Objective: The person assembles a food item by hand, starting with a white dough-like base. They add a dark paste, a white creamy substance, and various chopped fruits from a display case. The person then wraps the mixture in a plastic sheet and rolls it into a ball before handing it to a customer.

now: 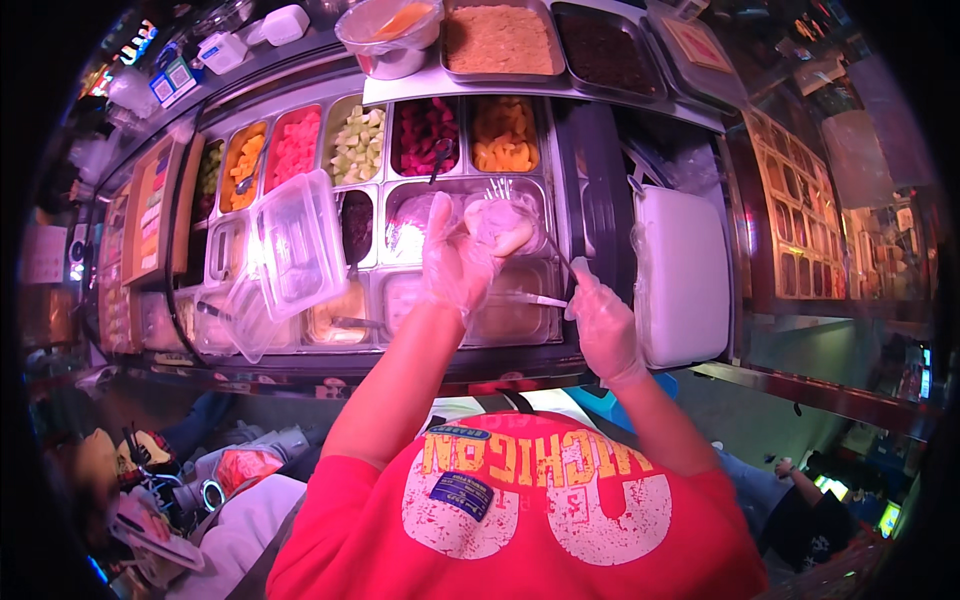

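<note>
Hands (458, 262) gloved, the left cups a pale, rounded, perhaps purple-topped lump (508, 228).

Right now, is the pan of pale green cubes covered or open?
Open: no lid covers the pan, and its pale green cubes lie in plain view.

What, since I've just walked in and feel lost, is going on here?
A gloved person has a pale, rounded item in the left hand above metal food tubs. The right hand holds what looks like a thin tool, angled toward the item. Cut fruit fills several tubs beyond; clear lids lie to the left.
</note>
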### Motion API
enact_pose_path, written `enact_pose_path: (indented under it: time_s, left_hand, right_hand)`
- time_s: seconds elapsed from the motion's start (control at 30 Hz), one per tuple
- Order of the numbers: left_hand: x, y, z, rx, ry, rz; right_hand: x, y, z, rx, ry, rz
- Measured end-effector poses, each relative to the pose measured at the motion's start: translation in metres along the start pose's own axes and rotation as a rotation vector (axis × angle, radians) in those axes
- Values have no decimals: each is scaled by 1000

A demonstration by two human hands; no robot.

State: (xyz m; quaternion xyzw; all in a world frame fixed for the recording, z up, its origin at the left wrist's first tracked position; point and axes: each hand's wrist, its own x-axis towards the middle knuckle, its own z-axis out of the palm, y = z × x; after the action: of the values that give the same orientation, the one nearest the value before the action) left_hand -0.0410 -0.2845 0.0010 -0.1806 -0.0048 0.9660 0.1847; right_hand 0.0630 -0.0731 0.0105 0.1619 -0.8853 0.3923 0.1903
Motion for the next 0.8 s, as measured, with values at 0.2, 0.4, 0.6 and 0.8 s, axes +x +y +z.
enact_pose_path:
  time_s: [0.2,0.4,0.6,0.8]
  left_hand:
    - [2,13,-18,-46,-13,-2]
    - [-14,23,3,-62,192,124]
    - [-13,35,-7,-141,33,205]
    - [-26,52,-4,-212,36,200]
  right_hand:
    - [-6,-9,-7,-702,-247,-332]
    - [19,-5,-35,-495,-236,-533]
    - [24,-23,-49,-396,-209,-446]
    - [12,-33,-18,-511,185,-342]
